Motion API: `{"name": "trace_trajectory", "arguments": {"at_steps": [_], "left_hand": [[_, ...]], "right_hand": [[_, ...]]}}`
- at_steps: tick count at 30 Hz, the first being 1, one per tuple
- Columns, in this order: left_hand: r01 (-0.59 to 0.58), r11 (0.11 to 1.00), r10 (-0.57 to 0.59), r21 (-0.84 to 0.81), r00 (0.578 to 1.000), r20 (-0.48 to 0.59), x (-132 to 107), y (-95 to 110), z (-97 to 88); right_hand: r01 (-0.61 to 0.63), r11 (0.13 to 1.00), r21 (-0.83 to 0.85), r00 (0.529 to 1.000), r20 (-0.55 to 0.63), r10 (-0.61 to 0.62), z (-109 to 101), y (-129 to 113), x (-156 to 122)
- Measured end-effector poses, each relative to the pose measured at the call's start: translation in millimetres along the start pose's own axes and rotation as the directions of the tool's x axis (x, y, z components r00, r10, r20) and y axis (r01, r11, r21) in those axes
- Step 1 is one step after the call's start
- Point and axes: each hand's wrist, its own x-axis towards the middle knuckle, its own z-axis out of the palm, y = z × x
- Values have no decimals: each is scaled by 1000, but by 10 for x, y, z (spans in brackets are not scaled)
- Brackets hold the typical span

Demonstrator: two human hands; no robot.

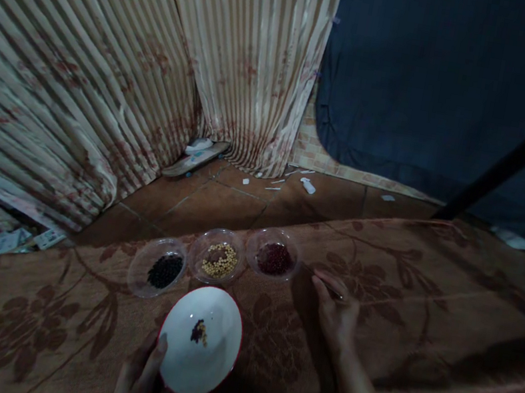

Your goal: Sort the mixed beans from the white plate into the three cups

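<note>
My left hand [143,368] grips the left rim of a white bowl [216,368] with a red edge, thumb on the rim. In the bowl lies a small pile of mixed dark and yellow beans [199,332]. Just beyond it, three clear plastic dishes stand in a row: black beans [165,271] on the left, yellow soybeans [221,260] in the middle, dark red beans [274,259] on the right. My right hand [338,310] is to the right of the red beans' dish, apart from it, thumb and fingers closed together; anything between them is too dark to make out.
The dishes rest on a brown cloth [262,339] with a flower pattern. Past its far edge, the tiled floor [221,199] holds paper scraps and a white bottle [308,185]. Striped curtains [262,54] hang behind, with a dark bar [506,165] at right.
</note>
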Motion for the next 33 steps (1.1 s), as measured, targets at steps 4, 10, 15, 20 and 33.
{"name": "trace_trajectory", "arguments": {"at_steps": [4, 10, 15, 20, 33], "left_hand": [[28, 1000, -27, -12, 995, 93, -1, 21, -23], [40, 998, -34, -48, 992, 118, -18, 58, -21], [24, 998, -13, -63, 985, 174, -29, 30, -25], [31, 998, -23, -49, 985, 170, -37, 20, -31], [41, 997, -26, -58, 972, 235, -37, -31, -50]], "right_hand": [[-15, 1000, 0, 1000, -14, 15, 15, 44, -25], [-32, 999, -8, 999, -38, 31, 32, 81, -28], [-50, 998, -28, 998, -37, 49, 39, 45, -50], [1, 996, -88, 998, -55, -6, 41, 10, -71], [-91, 992, -89, 974, -216, 70, -49, -193, -91]]}}
